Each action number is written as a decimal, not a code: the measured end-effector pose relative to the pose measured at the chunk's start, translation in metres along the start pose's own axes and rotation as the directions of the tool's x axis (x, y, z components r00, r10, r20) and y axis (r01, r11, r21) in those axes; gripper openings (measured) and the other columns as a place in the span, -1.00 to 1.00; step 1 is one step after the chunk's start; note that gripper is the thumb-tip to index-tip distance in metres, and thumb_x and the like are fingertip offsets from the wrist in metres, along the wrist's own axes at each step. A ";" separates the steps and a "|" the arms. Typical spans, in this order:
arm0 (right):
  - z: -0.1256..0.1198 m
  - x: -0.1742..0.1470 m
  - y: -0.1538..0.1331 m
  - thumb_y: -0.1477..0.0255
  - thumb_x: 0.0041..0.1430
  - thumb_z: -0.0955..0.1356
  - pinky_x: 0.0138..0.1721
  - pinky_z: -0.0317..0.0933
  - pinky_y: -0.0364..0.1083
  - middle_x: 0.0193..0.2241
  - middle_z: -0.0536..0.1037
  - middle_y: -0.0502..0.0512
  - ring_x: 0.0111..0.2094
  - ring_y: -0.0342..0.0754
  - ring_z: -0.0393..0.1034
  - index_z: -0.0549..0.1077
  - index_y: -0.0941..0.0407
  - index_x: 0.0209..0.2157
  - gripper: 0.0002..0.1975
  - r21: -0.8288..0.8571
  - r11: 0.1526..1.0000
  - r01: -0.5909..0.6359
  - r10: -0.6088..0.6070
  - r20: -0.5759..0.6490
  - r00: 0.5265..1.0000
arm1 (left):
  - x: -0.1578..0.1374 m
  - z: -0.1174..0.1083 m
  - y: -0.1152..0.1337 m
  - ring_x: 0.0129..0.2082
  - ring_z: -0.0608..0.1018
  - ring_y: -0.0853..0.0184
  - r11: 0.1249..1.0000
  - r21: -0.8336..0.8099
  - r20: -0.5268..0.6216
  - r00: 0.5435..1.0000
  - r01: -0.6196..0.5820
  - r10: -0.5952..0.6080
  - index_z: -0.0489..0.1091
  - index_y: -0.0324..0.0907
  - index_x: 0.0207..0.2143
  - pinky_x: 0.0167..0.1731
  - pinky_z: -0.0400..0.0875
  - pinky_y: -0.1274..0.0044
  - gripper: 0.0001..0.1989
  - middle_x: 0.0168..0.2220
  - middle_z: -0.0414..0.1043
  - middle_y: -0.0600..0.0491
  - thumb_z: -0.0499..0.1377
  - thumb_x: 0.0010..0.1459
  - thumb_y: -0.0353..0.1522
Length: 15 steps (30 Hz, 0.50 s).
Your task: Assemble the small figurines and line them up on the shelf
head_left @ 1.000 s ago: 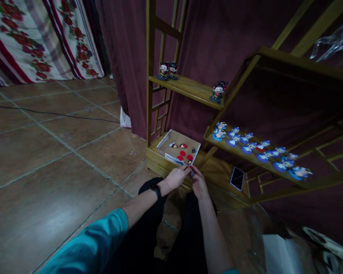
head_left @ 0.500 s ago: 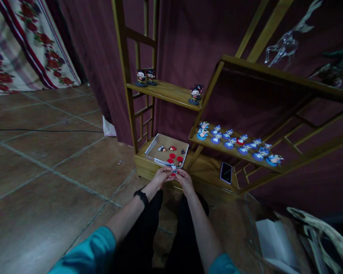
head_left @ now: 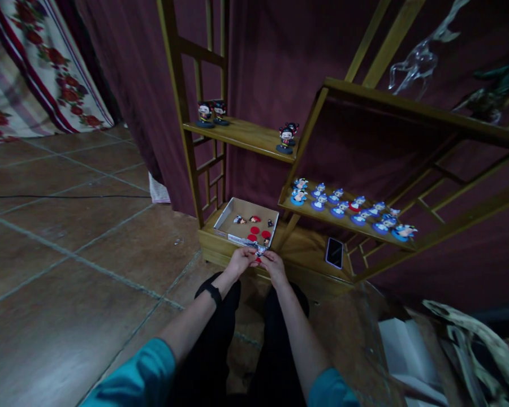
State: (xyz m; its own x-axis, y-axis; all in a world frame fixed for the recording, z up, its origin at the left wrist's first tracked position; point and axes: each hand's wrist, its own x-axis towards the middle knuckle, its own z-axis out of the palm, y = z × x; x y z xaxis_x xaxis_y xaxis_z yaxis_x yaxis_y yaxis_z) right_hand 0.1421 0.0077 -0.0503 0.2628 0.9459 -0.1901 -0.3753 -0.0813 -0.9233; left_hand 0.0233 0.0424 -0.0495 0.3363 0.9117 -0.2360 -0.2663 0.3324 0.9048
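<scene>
A small figurine (head_left: 260,251) with a red base is pinched between my two hands, just in front of the box. My left hand (head_left: 241,262) closes on it from the left, a black band around the wrist. From the other side, the fingers of my right hand (head_left: 274,264) grip it too. The shallow cardboard box (head_left: 224,221) stands on the low wooden shelf right beyond my hands. Inside lie a few loose figurine parts (head_left: 240,220) and several red discs (head_left: 255,230). Fine detail of the held figurine is too small to make out.
Several blue and purple figurines (head_left: 338,209) stand in rows on the right shelf. Dark-based figurines (head_left: 285,137) stand on the upper left shelf. A phone (head_left: 334,252) lies on the low shelf. A glass animal (head_left: 419,62) is higher up; a white box (head_left: 407,350) sits on the floor, right.
The figurine between my hands is tilted slightly differently. Both hands keep their hold, and the whole view has shifted a little.
</scene>
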 end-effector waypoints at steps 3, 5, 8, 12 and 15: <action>-0.002 -0.001 0.001 0.39 -0.33 0.44 -0.32 0.32 -0.05 -0.46 0.54 0.00 -0.44 -0.10 0.42 0.43 0.14 -0.47 -0.74 -0.005 1.000 0.014 -0.014 0.018 1.000 | -0.002 0.000 0.002 -0.62 0.48 0.44 1.000 0.008 0.025 1.000 -0.012 0.012 0.39 -0.31 -0.42 -0.51 0.44 0.55 -0.72 -0.63 0.40 0.11 0.33 -0.25 -0.40; -0.002 -0.002 0.002 0.40 -0.32 0.44 -0.32 0.31 -0.05 -0.47 0.54 0.00 -0.44 -0.10 0.41 0.44 0.14 -0.46 -0.74 -0.005 1.000 0.015 -0.015 0.044 0.999 | -0.003 -0.001 0.003 -0.60 0.49 0.42 1.000 0.004 0.043 0.999 -0.005 0.005 0.39 -0.32 -0.42 -0.50 0.45 0.54 -0.70 -0.61 0.42 0.09 0.34 -0.27 -0.40; -0.002 -0.002 0.002 0.40 -0.32 0.44 -0.30 0.30 -0.05 -0.48 0.53 0.00 -0.45 -0.11 0.41 0.44 0.14 -0.46 -0.75 0.004 1.000 0.005 -0.006 0.057 0.998 | -0.002 -0.001 0.003 -0.60 0.48 0.42 1.000 0.004 0.040 0.999 -0.002 0.002 0.38 -0.33 -0.43 -0.50 0.44 0.53 -0.70 -0.62 0.41 0.09 0.34 -0.28 -0.40; -0.002 -0.002 0.003 0.39 -0.34 0.44 -0.32 0.30 -0.05 -0.50 0.53 0.00 -0.47 -0.11 0.41 0.44 0.14 -0.49 -0.75 -0.018 1.000 0.004 -0.004 0.018 1.000 | -0.001 0.001 0.001 -0.65 0.46 0.45 1.000 0.023 -0.004 1.000 -0.011 0.012 0.35 -0.30 -0.46 -0.54 0.42 0.55 -0.74 -0.65 0.38 0.13 0.32 -0.25 -0.41; -0.002 -0.001 0.005 0.39 -0.35 0.44 -0.34 0.30 -0.05 -0.53 0.52 -0.01 -0.48 -0.11 0.40 0.43 0.14 -0.50 -0.75 -0.032 0.999 0.016 -0.016 0.003 1.000 | -0.002 0.001 0.000 -0.65 0.45 0.47 0.999 0.021 0.003 1.000 -0.025 0.025 0.33 -0.29 -0.47 -0.54 0.41 0.57 -0.74 -0.65 0.37 0.14 0.32 -0.25 -0.40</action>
State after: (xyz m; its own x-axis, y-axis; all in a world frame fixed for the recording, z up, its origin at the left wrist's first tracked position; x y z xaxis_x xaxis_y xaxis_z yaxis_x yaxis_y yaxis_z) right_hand 0.1421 0.0060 -0.0551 0.2659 0.9482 -0.1739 -0.3419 -0.0759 -0.9367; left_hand 0.0237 0.0402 -0.0489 0.3318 0.9191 -0.2125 -0.2555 0.3044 0.9176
